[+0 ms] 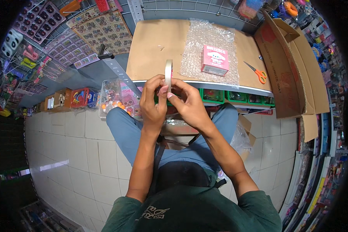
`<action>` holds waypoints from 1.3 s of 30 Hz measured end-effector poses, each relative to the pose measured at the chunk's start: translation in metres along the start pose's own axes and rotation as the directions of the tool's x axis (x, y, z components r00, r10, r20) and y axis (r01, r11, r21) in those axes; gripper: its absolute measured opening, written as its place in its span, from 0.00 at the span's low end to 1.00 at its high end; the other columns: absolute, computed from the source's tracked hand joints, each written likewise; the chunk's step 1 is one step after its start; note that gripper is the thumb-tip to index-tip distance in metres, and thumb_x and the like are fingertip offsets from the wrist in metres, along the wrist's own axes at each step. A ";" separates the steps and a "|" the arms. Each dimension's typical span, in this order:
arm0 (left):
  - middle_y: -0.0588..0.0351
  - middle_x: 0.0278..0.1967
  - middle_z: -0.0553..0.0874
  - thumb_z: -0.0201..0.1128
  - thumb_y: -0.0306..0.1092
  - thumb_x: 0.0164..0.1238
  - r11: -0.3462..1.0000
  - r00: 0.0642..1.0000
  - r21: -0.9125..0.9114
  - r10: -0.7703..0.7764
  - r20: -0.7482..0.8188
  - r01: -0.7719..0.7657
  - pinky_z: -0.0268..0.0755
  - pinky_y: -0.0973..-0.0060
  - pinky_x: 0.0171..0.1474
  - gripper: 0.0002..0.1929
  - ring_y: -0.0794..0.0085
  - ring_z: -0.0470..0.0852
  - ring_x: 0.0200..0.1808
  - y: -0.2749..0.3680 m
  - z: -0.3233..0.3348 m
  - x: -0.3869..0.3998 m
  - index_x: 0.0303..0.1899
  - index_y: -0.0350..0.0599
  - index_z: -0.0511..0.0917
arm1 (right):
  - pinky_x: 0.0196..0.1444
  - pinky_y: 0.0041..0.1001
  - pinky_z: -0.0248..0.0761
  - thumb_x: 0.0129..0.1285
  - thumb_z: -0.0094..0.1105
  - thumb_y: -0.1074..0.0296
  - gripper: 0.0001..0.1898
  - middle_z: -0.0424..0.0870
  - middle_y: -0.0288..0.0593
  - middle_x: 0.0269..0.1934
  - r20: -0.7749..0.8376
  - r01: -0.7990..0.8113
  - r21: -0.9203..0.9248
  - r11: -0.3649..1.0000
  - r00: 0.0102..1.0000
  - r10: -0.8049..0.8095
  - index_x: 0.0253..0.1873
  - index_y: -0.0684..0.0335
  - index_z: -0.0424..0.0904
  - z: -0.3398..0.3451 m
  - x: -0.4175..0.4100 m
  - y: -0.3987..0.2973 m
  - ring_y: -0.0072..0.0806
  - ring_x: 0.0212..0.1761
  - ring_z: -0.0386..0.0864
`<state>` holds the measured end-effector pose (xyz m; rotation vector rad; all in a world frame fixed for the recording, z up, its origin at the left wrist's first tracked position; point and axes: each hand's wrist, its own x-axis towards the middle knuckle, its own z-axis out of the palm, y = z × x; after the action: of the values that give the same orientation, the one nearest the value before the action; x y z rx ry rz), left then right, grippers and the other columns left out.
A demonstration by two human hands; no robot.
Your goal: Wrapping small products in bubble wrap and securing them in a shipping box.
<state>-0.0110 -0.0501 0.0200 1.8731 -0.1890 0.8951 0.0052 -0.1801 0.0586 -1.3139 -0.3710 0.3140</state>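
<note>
A narrow roll of clear adhesive tape [168,71] stands upright between my hands, in front of the shelf's near edge. My left hand [154,101] grips its left side with thumb and fingers. From the right, my right hand [188,101] holds the lower part of the roll, thumb against its rim. Beyond them, a pink and white toy-brick box [215,60] rests on a sheet of bubble wrap [191,43], which lies on the brown board of the shelf [153,37]. Orange-handled scissors [258,74] lie open to the right of the wrap.
An open cardboard box [281,69] stands at the shelf's right end. Green baskets [211,95] sit beneath the shelf. A metal bracket arm [117,69] juts out at left, above a white basket [103,97] of small goods. Packed display racks [319,185] line the right.
</note>
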 end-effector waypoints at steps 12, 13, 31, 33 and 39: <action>0.45 0.59 0.85 0.76 0.26 0.66 0.999 0.997 0.014 0.036 -0.064 -0.035 0.79 0.61 0.61 0.22 0.51 0.86 0.60 0.012 0.019 -0.012 0.60 0.42 0.79 | 0.47 0.23 0.74 0.75 0.46 0.67 0.14 0.83 0.40 0.35 0.001 -0.181 0.284 0.942 0.982 0.188 0.54 0.68 0.79 -0.009 0.009 -0.012 0.25 0.37 0.81; 0.46 0.58 0.85 0.76 0.26 0.65 1.000 0.997 -0.001 0.026 -0.077 -0.026 0.80 0.62 0.61 0.23 0.52 0.86 0.60 0.012 0.021 -0.010 0.60 0.41 0.79 | 0.47 0.24 0.74 0.75 0.45 0.67 0.14 0.83 0.40 0.35 -0.011 -0.180 0.296 0.938 0.981 0.192 0.54 0.68 0.79 -0.010 0.009 -0.013 0.25 0.37 0.81; 0.48 0.59 0.86 0.75 0.33 0.71 0.998 0.992 0.006 -0.067 -0.104 0.068 0.77 0.66 0.63 0.24 0.61 0.85 0.60 0.011 0.027 -0.012 0.64 0.39 0.78 | 0.47 0.24 0.78 0.81 0.43 0.66 0.19 0.89 0.46 0.42 0.089 -0.194 0.314 0.929 0.981 0.175 0.61 0.72 0.78 -0.021 0.014 -0.019 0.24 0.38 0.84; 0.48 0.59 0.86 0.75 0.33 0.70 0.996 0.991 0.000 -0.086 -0.099 0.086 0.77 0.65 0.63 0.25 0.58 0.85 0.60 0.011 0.027 -0.013 0.64 0.39 0.77 | 0.48 0.24 0.79 0.81 0.42 0.66 0.19 0.90 0.49 0.44 0.103 -0.196 0.309 0.931 0.980 0.172 0.62 0.72 0.78 -0.022 0.015 -0.019 0.25 0.38 0.85; 0.46 0.60 0.85 0.78 0.34 0.65 0.987 0.982 -0.041 -0.157 -0.105 0.153 0.78 0.62 0.63 0.29 0.52 0.85 0.62 0.013 0.026 -0.013 0.65 0.39 0.76 | 0.51 0.26 0.81 0.79 0.42 0.69 0.20 0.90 0.53 0.50 0.124 -0.181 0.301 0.936 0.981 0.150 0.66 0.74 0.76 -0.024 0.018 -0.020 0.28 0.42 0.88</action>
<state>-0.0139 -0.0819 0.0153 1.7772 0.0089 0.8781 0.0327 -0.1981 0.0743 -1.0223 -0.2805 0.5595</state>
